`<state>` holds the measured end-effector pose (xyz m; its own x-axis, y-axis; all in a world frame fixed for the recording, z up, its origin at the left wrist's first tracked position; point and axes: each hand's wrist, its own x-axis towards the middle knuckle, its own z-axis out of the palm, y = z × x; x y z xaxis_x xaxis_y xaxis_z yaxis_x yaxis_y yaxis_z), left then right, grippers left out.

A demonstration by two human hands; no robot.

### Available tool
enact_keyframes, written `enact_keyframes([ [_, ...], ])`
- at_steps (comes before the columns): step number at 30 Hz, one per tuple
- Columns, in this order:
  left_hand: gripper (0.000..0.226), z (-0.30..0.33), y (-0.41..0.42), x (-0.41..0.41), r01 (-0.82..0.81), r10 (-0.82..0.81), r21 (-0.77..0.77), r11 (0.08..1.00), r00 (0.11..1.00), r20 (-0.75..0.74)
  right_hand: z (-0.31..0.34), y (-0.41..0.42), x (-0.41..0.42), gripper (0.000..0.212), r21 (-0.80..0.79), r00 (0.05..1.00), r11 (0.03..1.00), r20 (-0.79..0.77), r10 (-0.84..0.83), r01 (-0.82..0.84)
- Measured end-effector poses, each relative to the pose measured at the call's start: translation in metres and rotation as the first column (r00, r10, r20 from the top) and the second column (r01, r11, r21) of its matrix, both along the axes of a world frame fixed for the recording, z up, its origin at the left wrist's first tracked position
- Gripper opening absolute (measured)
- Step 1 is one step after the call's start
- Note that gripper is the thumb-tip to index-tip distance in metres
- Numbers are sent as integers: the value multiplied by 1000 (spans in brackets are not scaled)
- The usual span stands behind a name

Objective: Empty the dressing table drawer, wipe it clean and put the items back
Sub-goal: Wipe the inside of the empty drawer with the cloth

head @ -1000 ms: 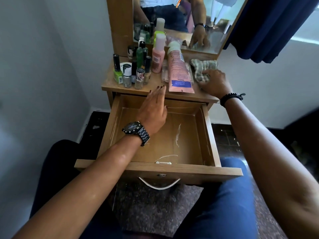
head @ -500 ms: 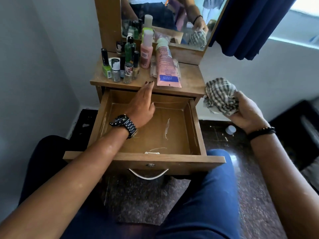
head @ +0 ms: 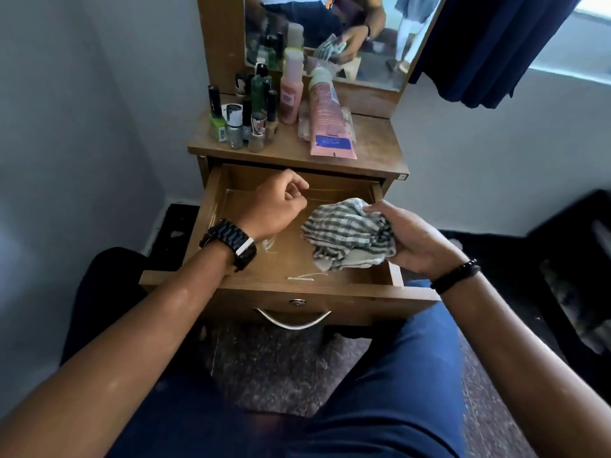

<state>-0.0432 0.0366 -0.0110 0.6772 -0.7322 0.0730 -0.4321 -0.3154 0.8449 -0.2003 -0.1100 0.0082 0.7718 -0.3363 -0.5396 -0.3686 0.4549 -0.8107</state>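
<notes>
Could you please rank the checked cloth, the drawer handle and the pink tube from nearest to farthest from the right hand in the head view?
1. Checked cloth, gripped by the right hand over the drawer.
2. Drawer handle, low on the drawer front.
3. Pink tube, lying on the tabletop.

Grey walls [head: 82, 127], dark curtain [head: 489, 44] by bright window, speckled floor [head: 281, 368]; poss. dark furniture rt.

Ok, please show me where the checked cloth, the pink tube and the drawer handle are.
checked cloth [head: 347, 233], head view, middle of the bunched fabric.
pink tube [head: 329, 122], head view, middle of its body.
drawer handle [head: 292, 320], head view, middle of the curved bar.
</notes>
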Motion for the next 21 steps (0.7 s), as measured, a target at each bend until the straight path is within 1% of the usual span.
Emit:
enact_keyframes([
  [2, 40, 5, 8, 5, 198, -191, 72, 978, 977, -98, -6, 11, 18, 31, -27, 998, 998, 0, 59, -59],
  [3, 44, 7, 13, 9, 266, -252, 115, 957, 960, -121, -7, 17, 26, 29, -43, 996, 995, 7, 91, -90],
  [4, 45, 9, 16, 13, 307, -287, 160, 938, 948, -135, -7, 22, 33, 29, -49, 993, 992, 18, 119, -118],
  [5, 41, 10, 20, 17, 327, -301, 199, 924, 942, -151, -7, 27, 40, 34, -50, 989, 988, 33, 145, -143],
  [8, 29, 12, 31, 31, 333, -277, 261, 906, 933, -228, -9, 37, 56, 56, -28, 972, 977, 97, 214, -213],
  [9, 29, 12, 35, 35, 325, -261, 280, 903, 934, -243, -9, 39, 61, 59, -29, 965, 973, 123, 230, -228],
  [11, 30, 9, 43, 43, 289, -217, 317, 903, 946, -241, -11, 41, 70, 56, -20, 952, 967, 170, 255, -255],
  [13, 25, 7, 49, 47, 235, -185, 361, 902, 968, -167, -12, 41, 79, 44, -51, 938, 951, 156, 311, -307],
  [15, 26, 4, 53, 48, 195, -184, 411, 891, 981, -67, -17, 43, 88, 36, -119, 923, 920, 48, 382, -375],
  [17, 28, 3, 58, 47, 127, -180, 454, 882, 981, 76, -22, 45, 97, 36, -139, 914, 903, -50, 403, -406],
  [19, 27, 0, 67, 47, -24, -91, 426, 905, 965, 247, -28, 48, 104, 34, -110, 934, 928, -60, 351, -356],
  [21, 27, -4, 80, 46, -180, 42, 364, 914, 933, 357, -33, 50, 112, 30, -46, 967, 966, -21, 254, -255],
])
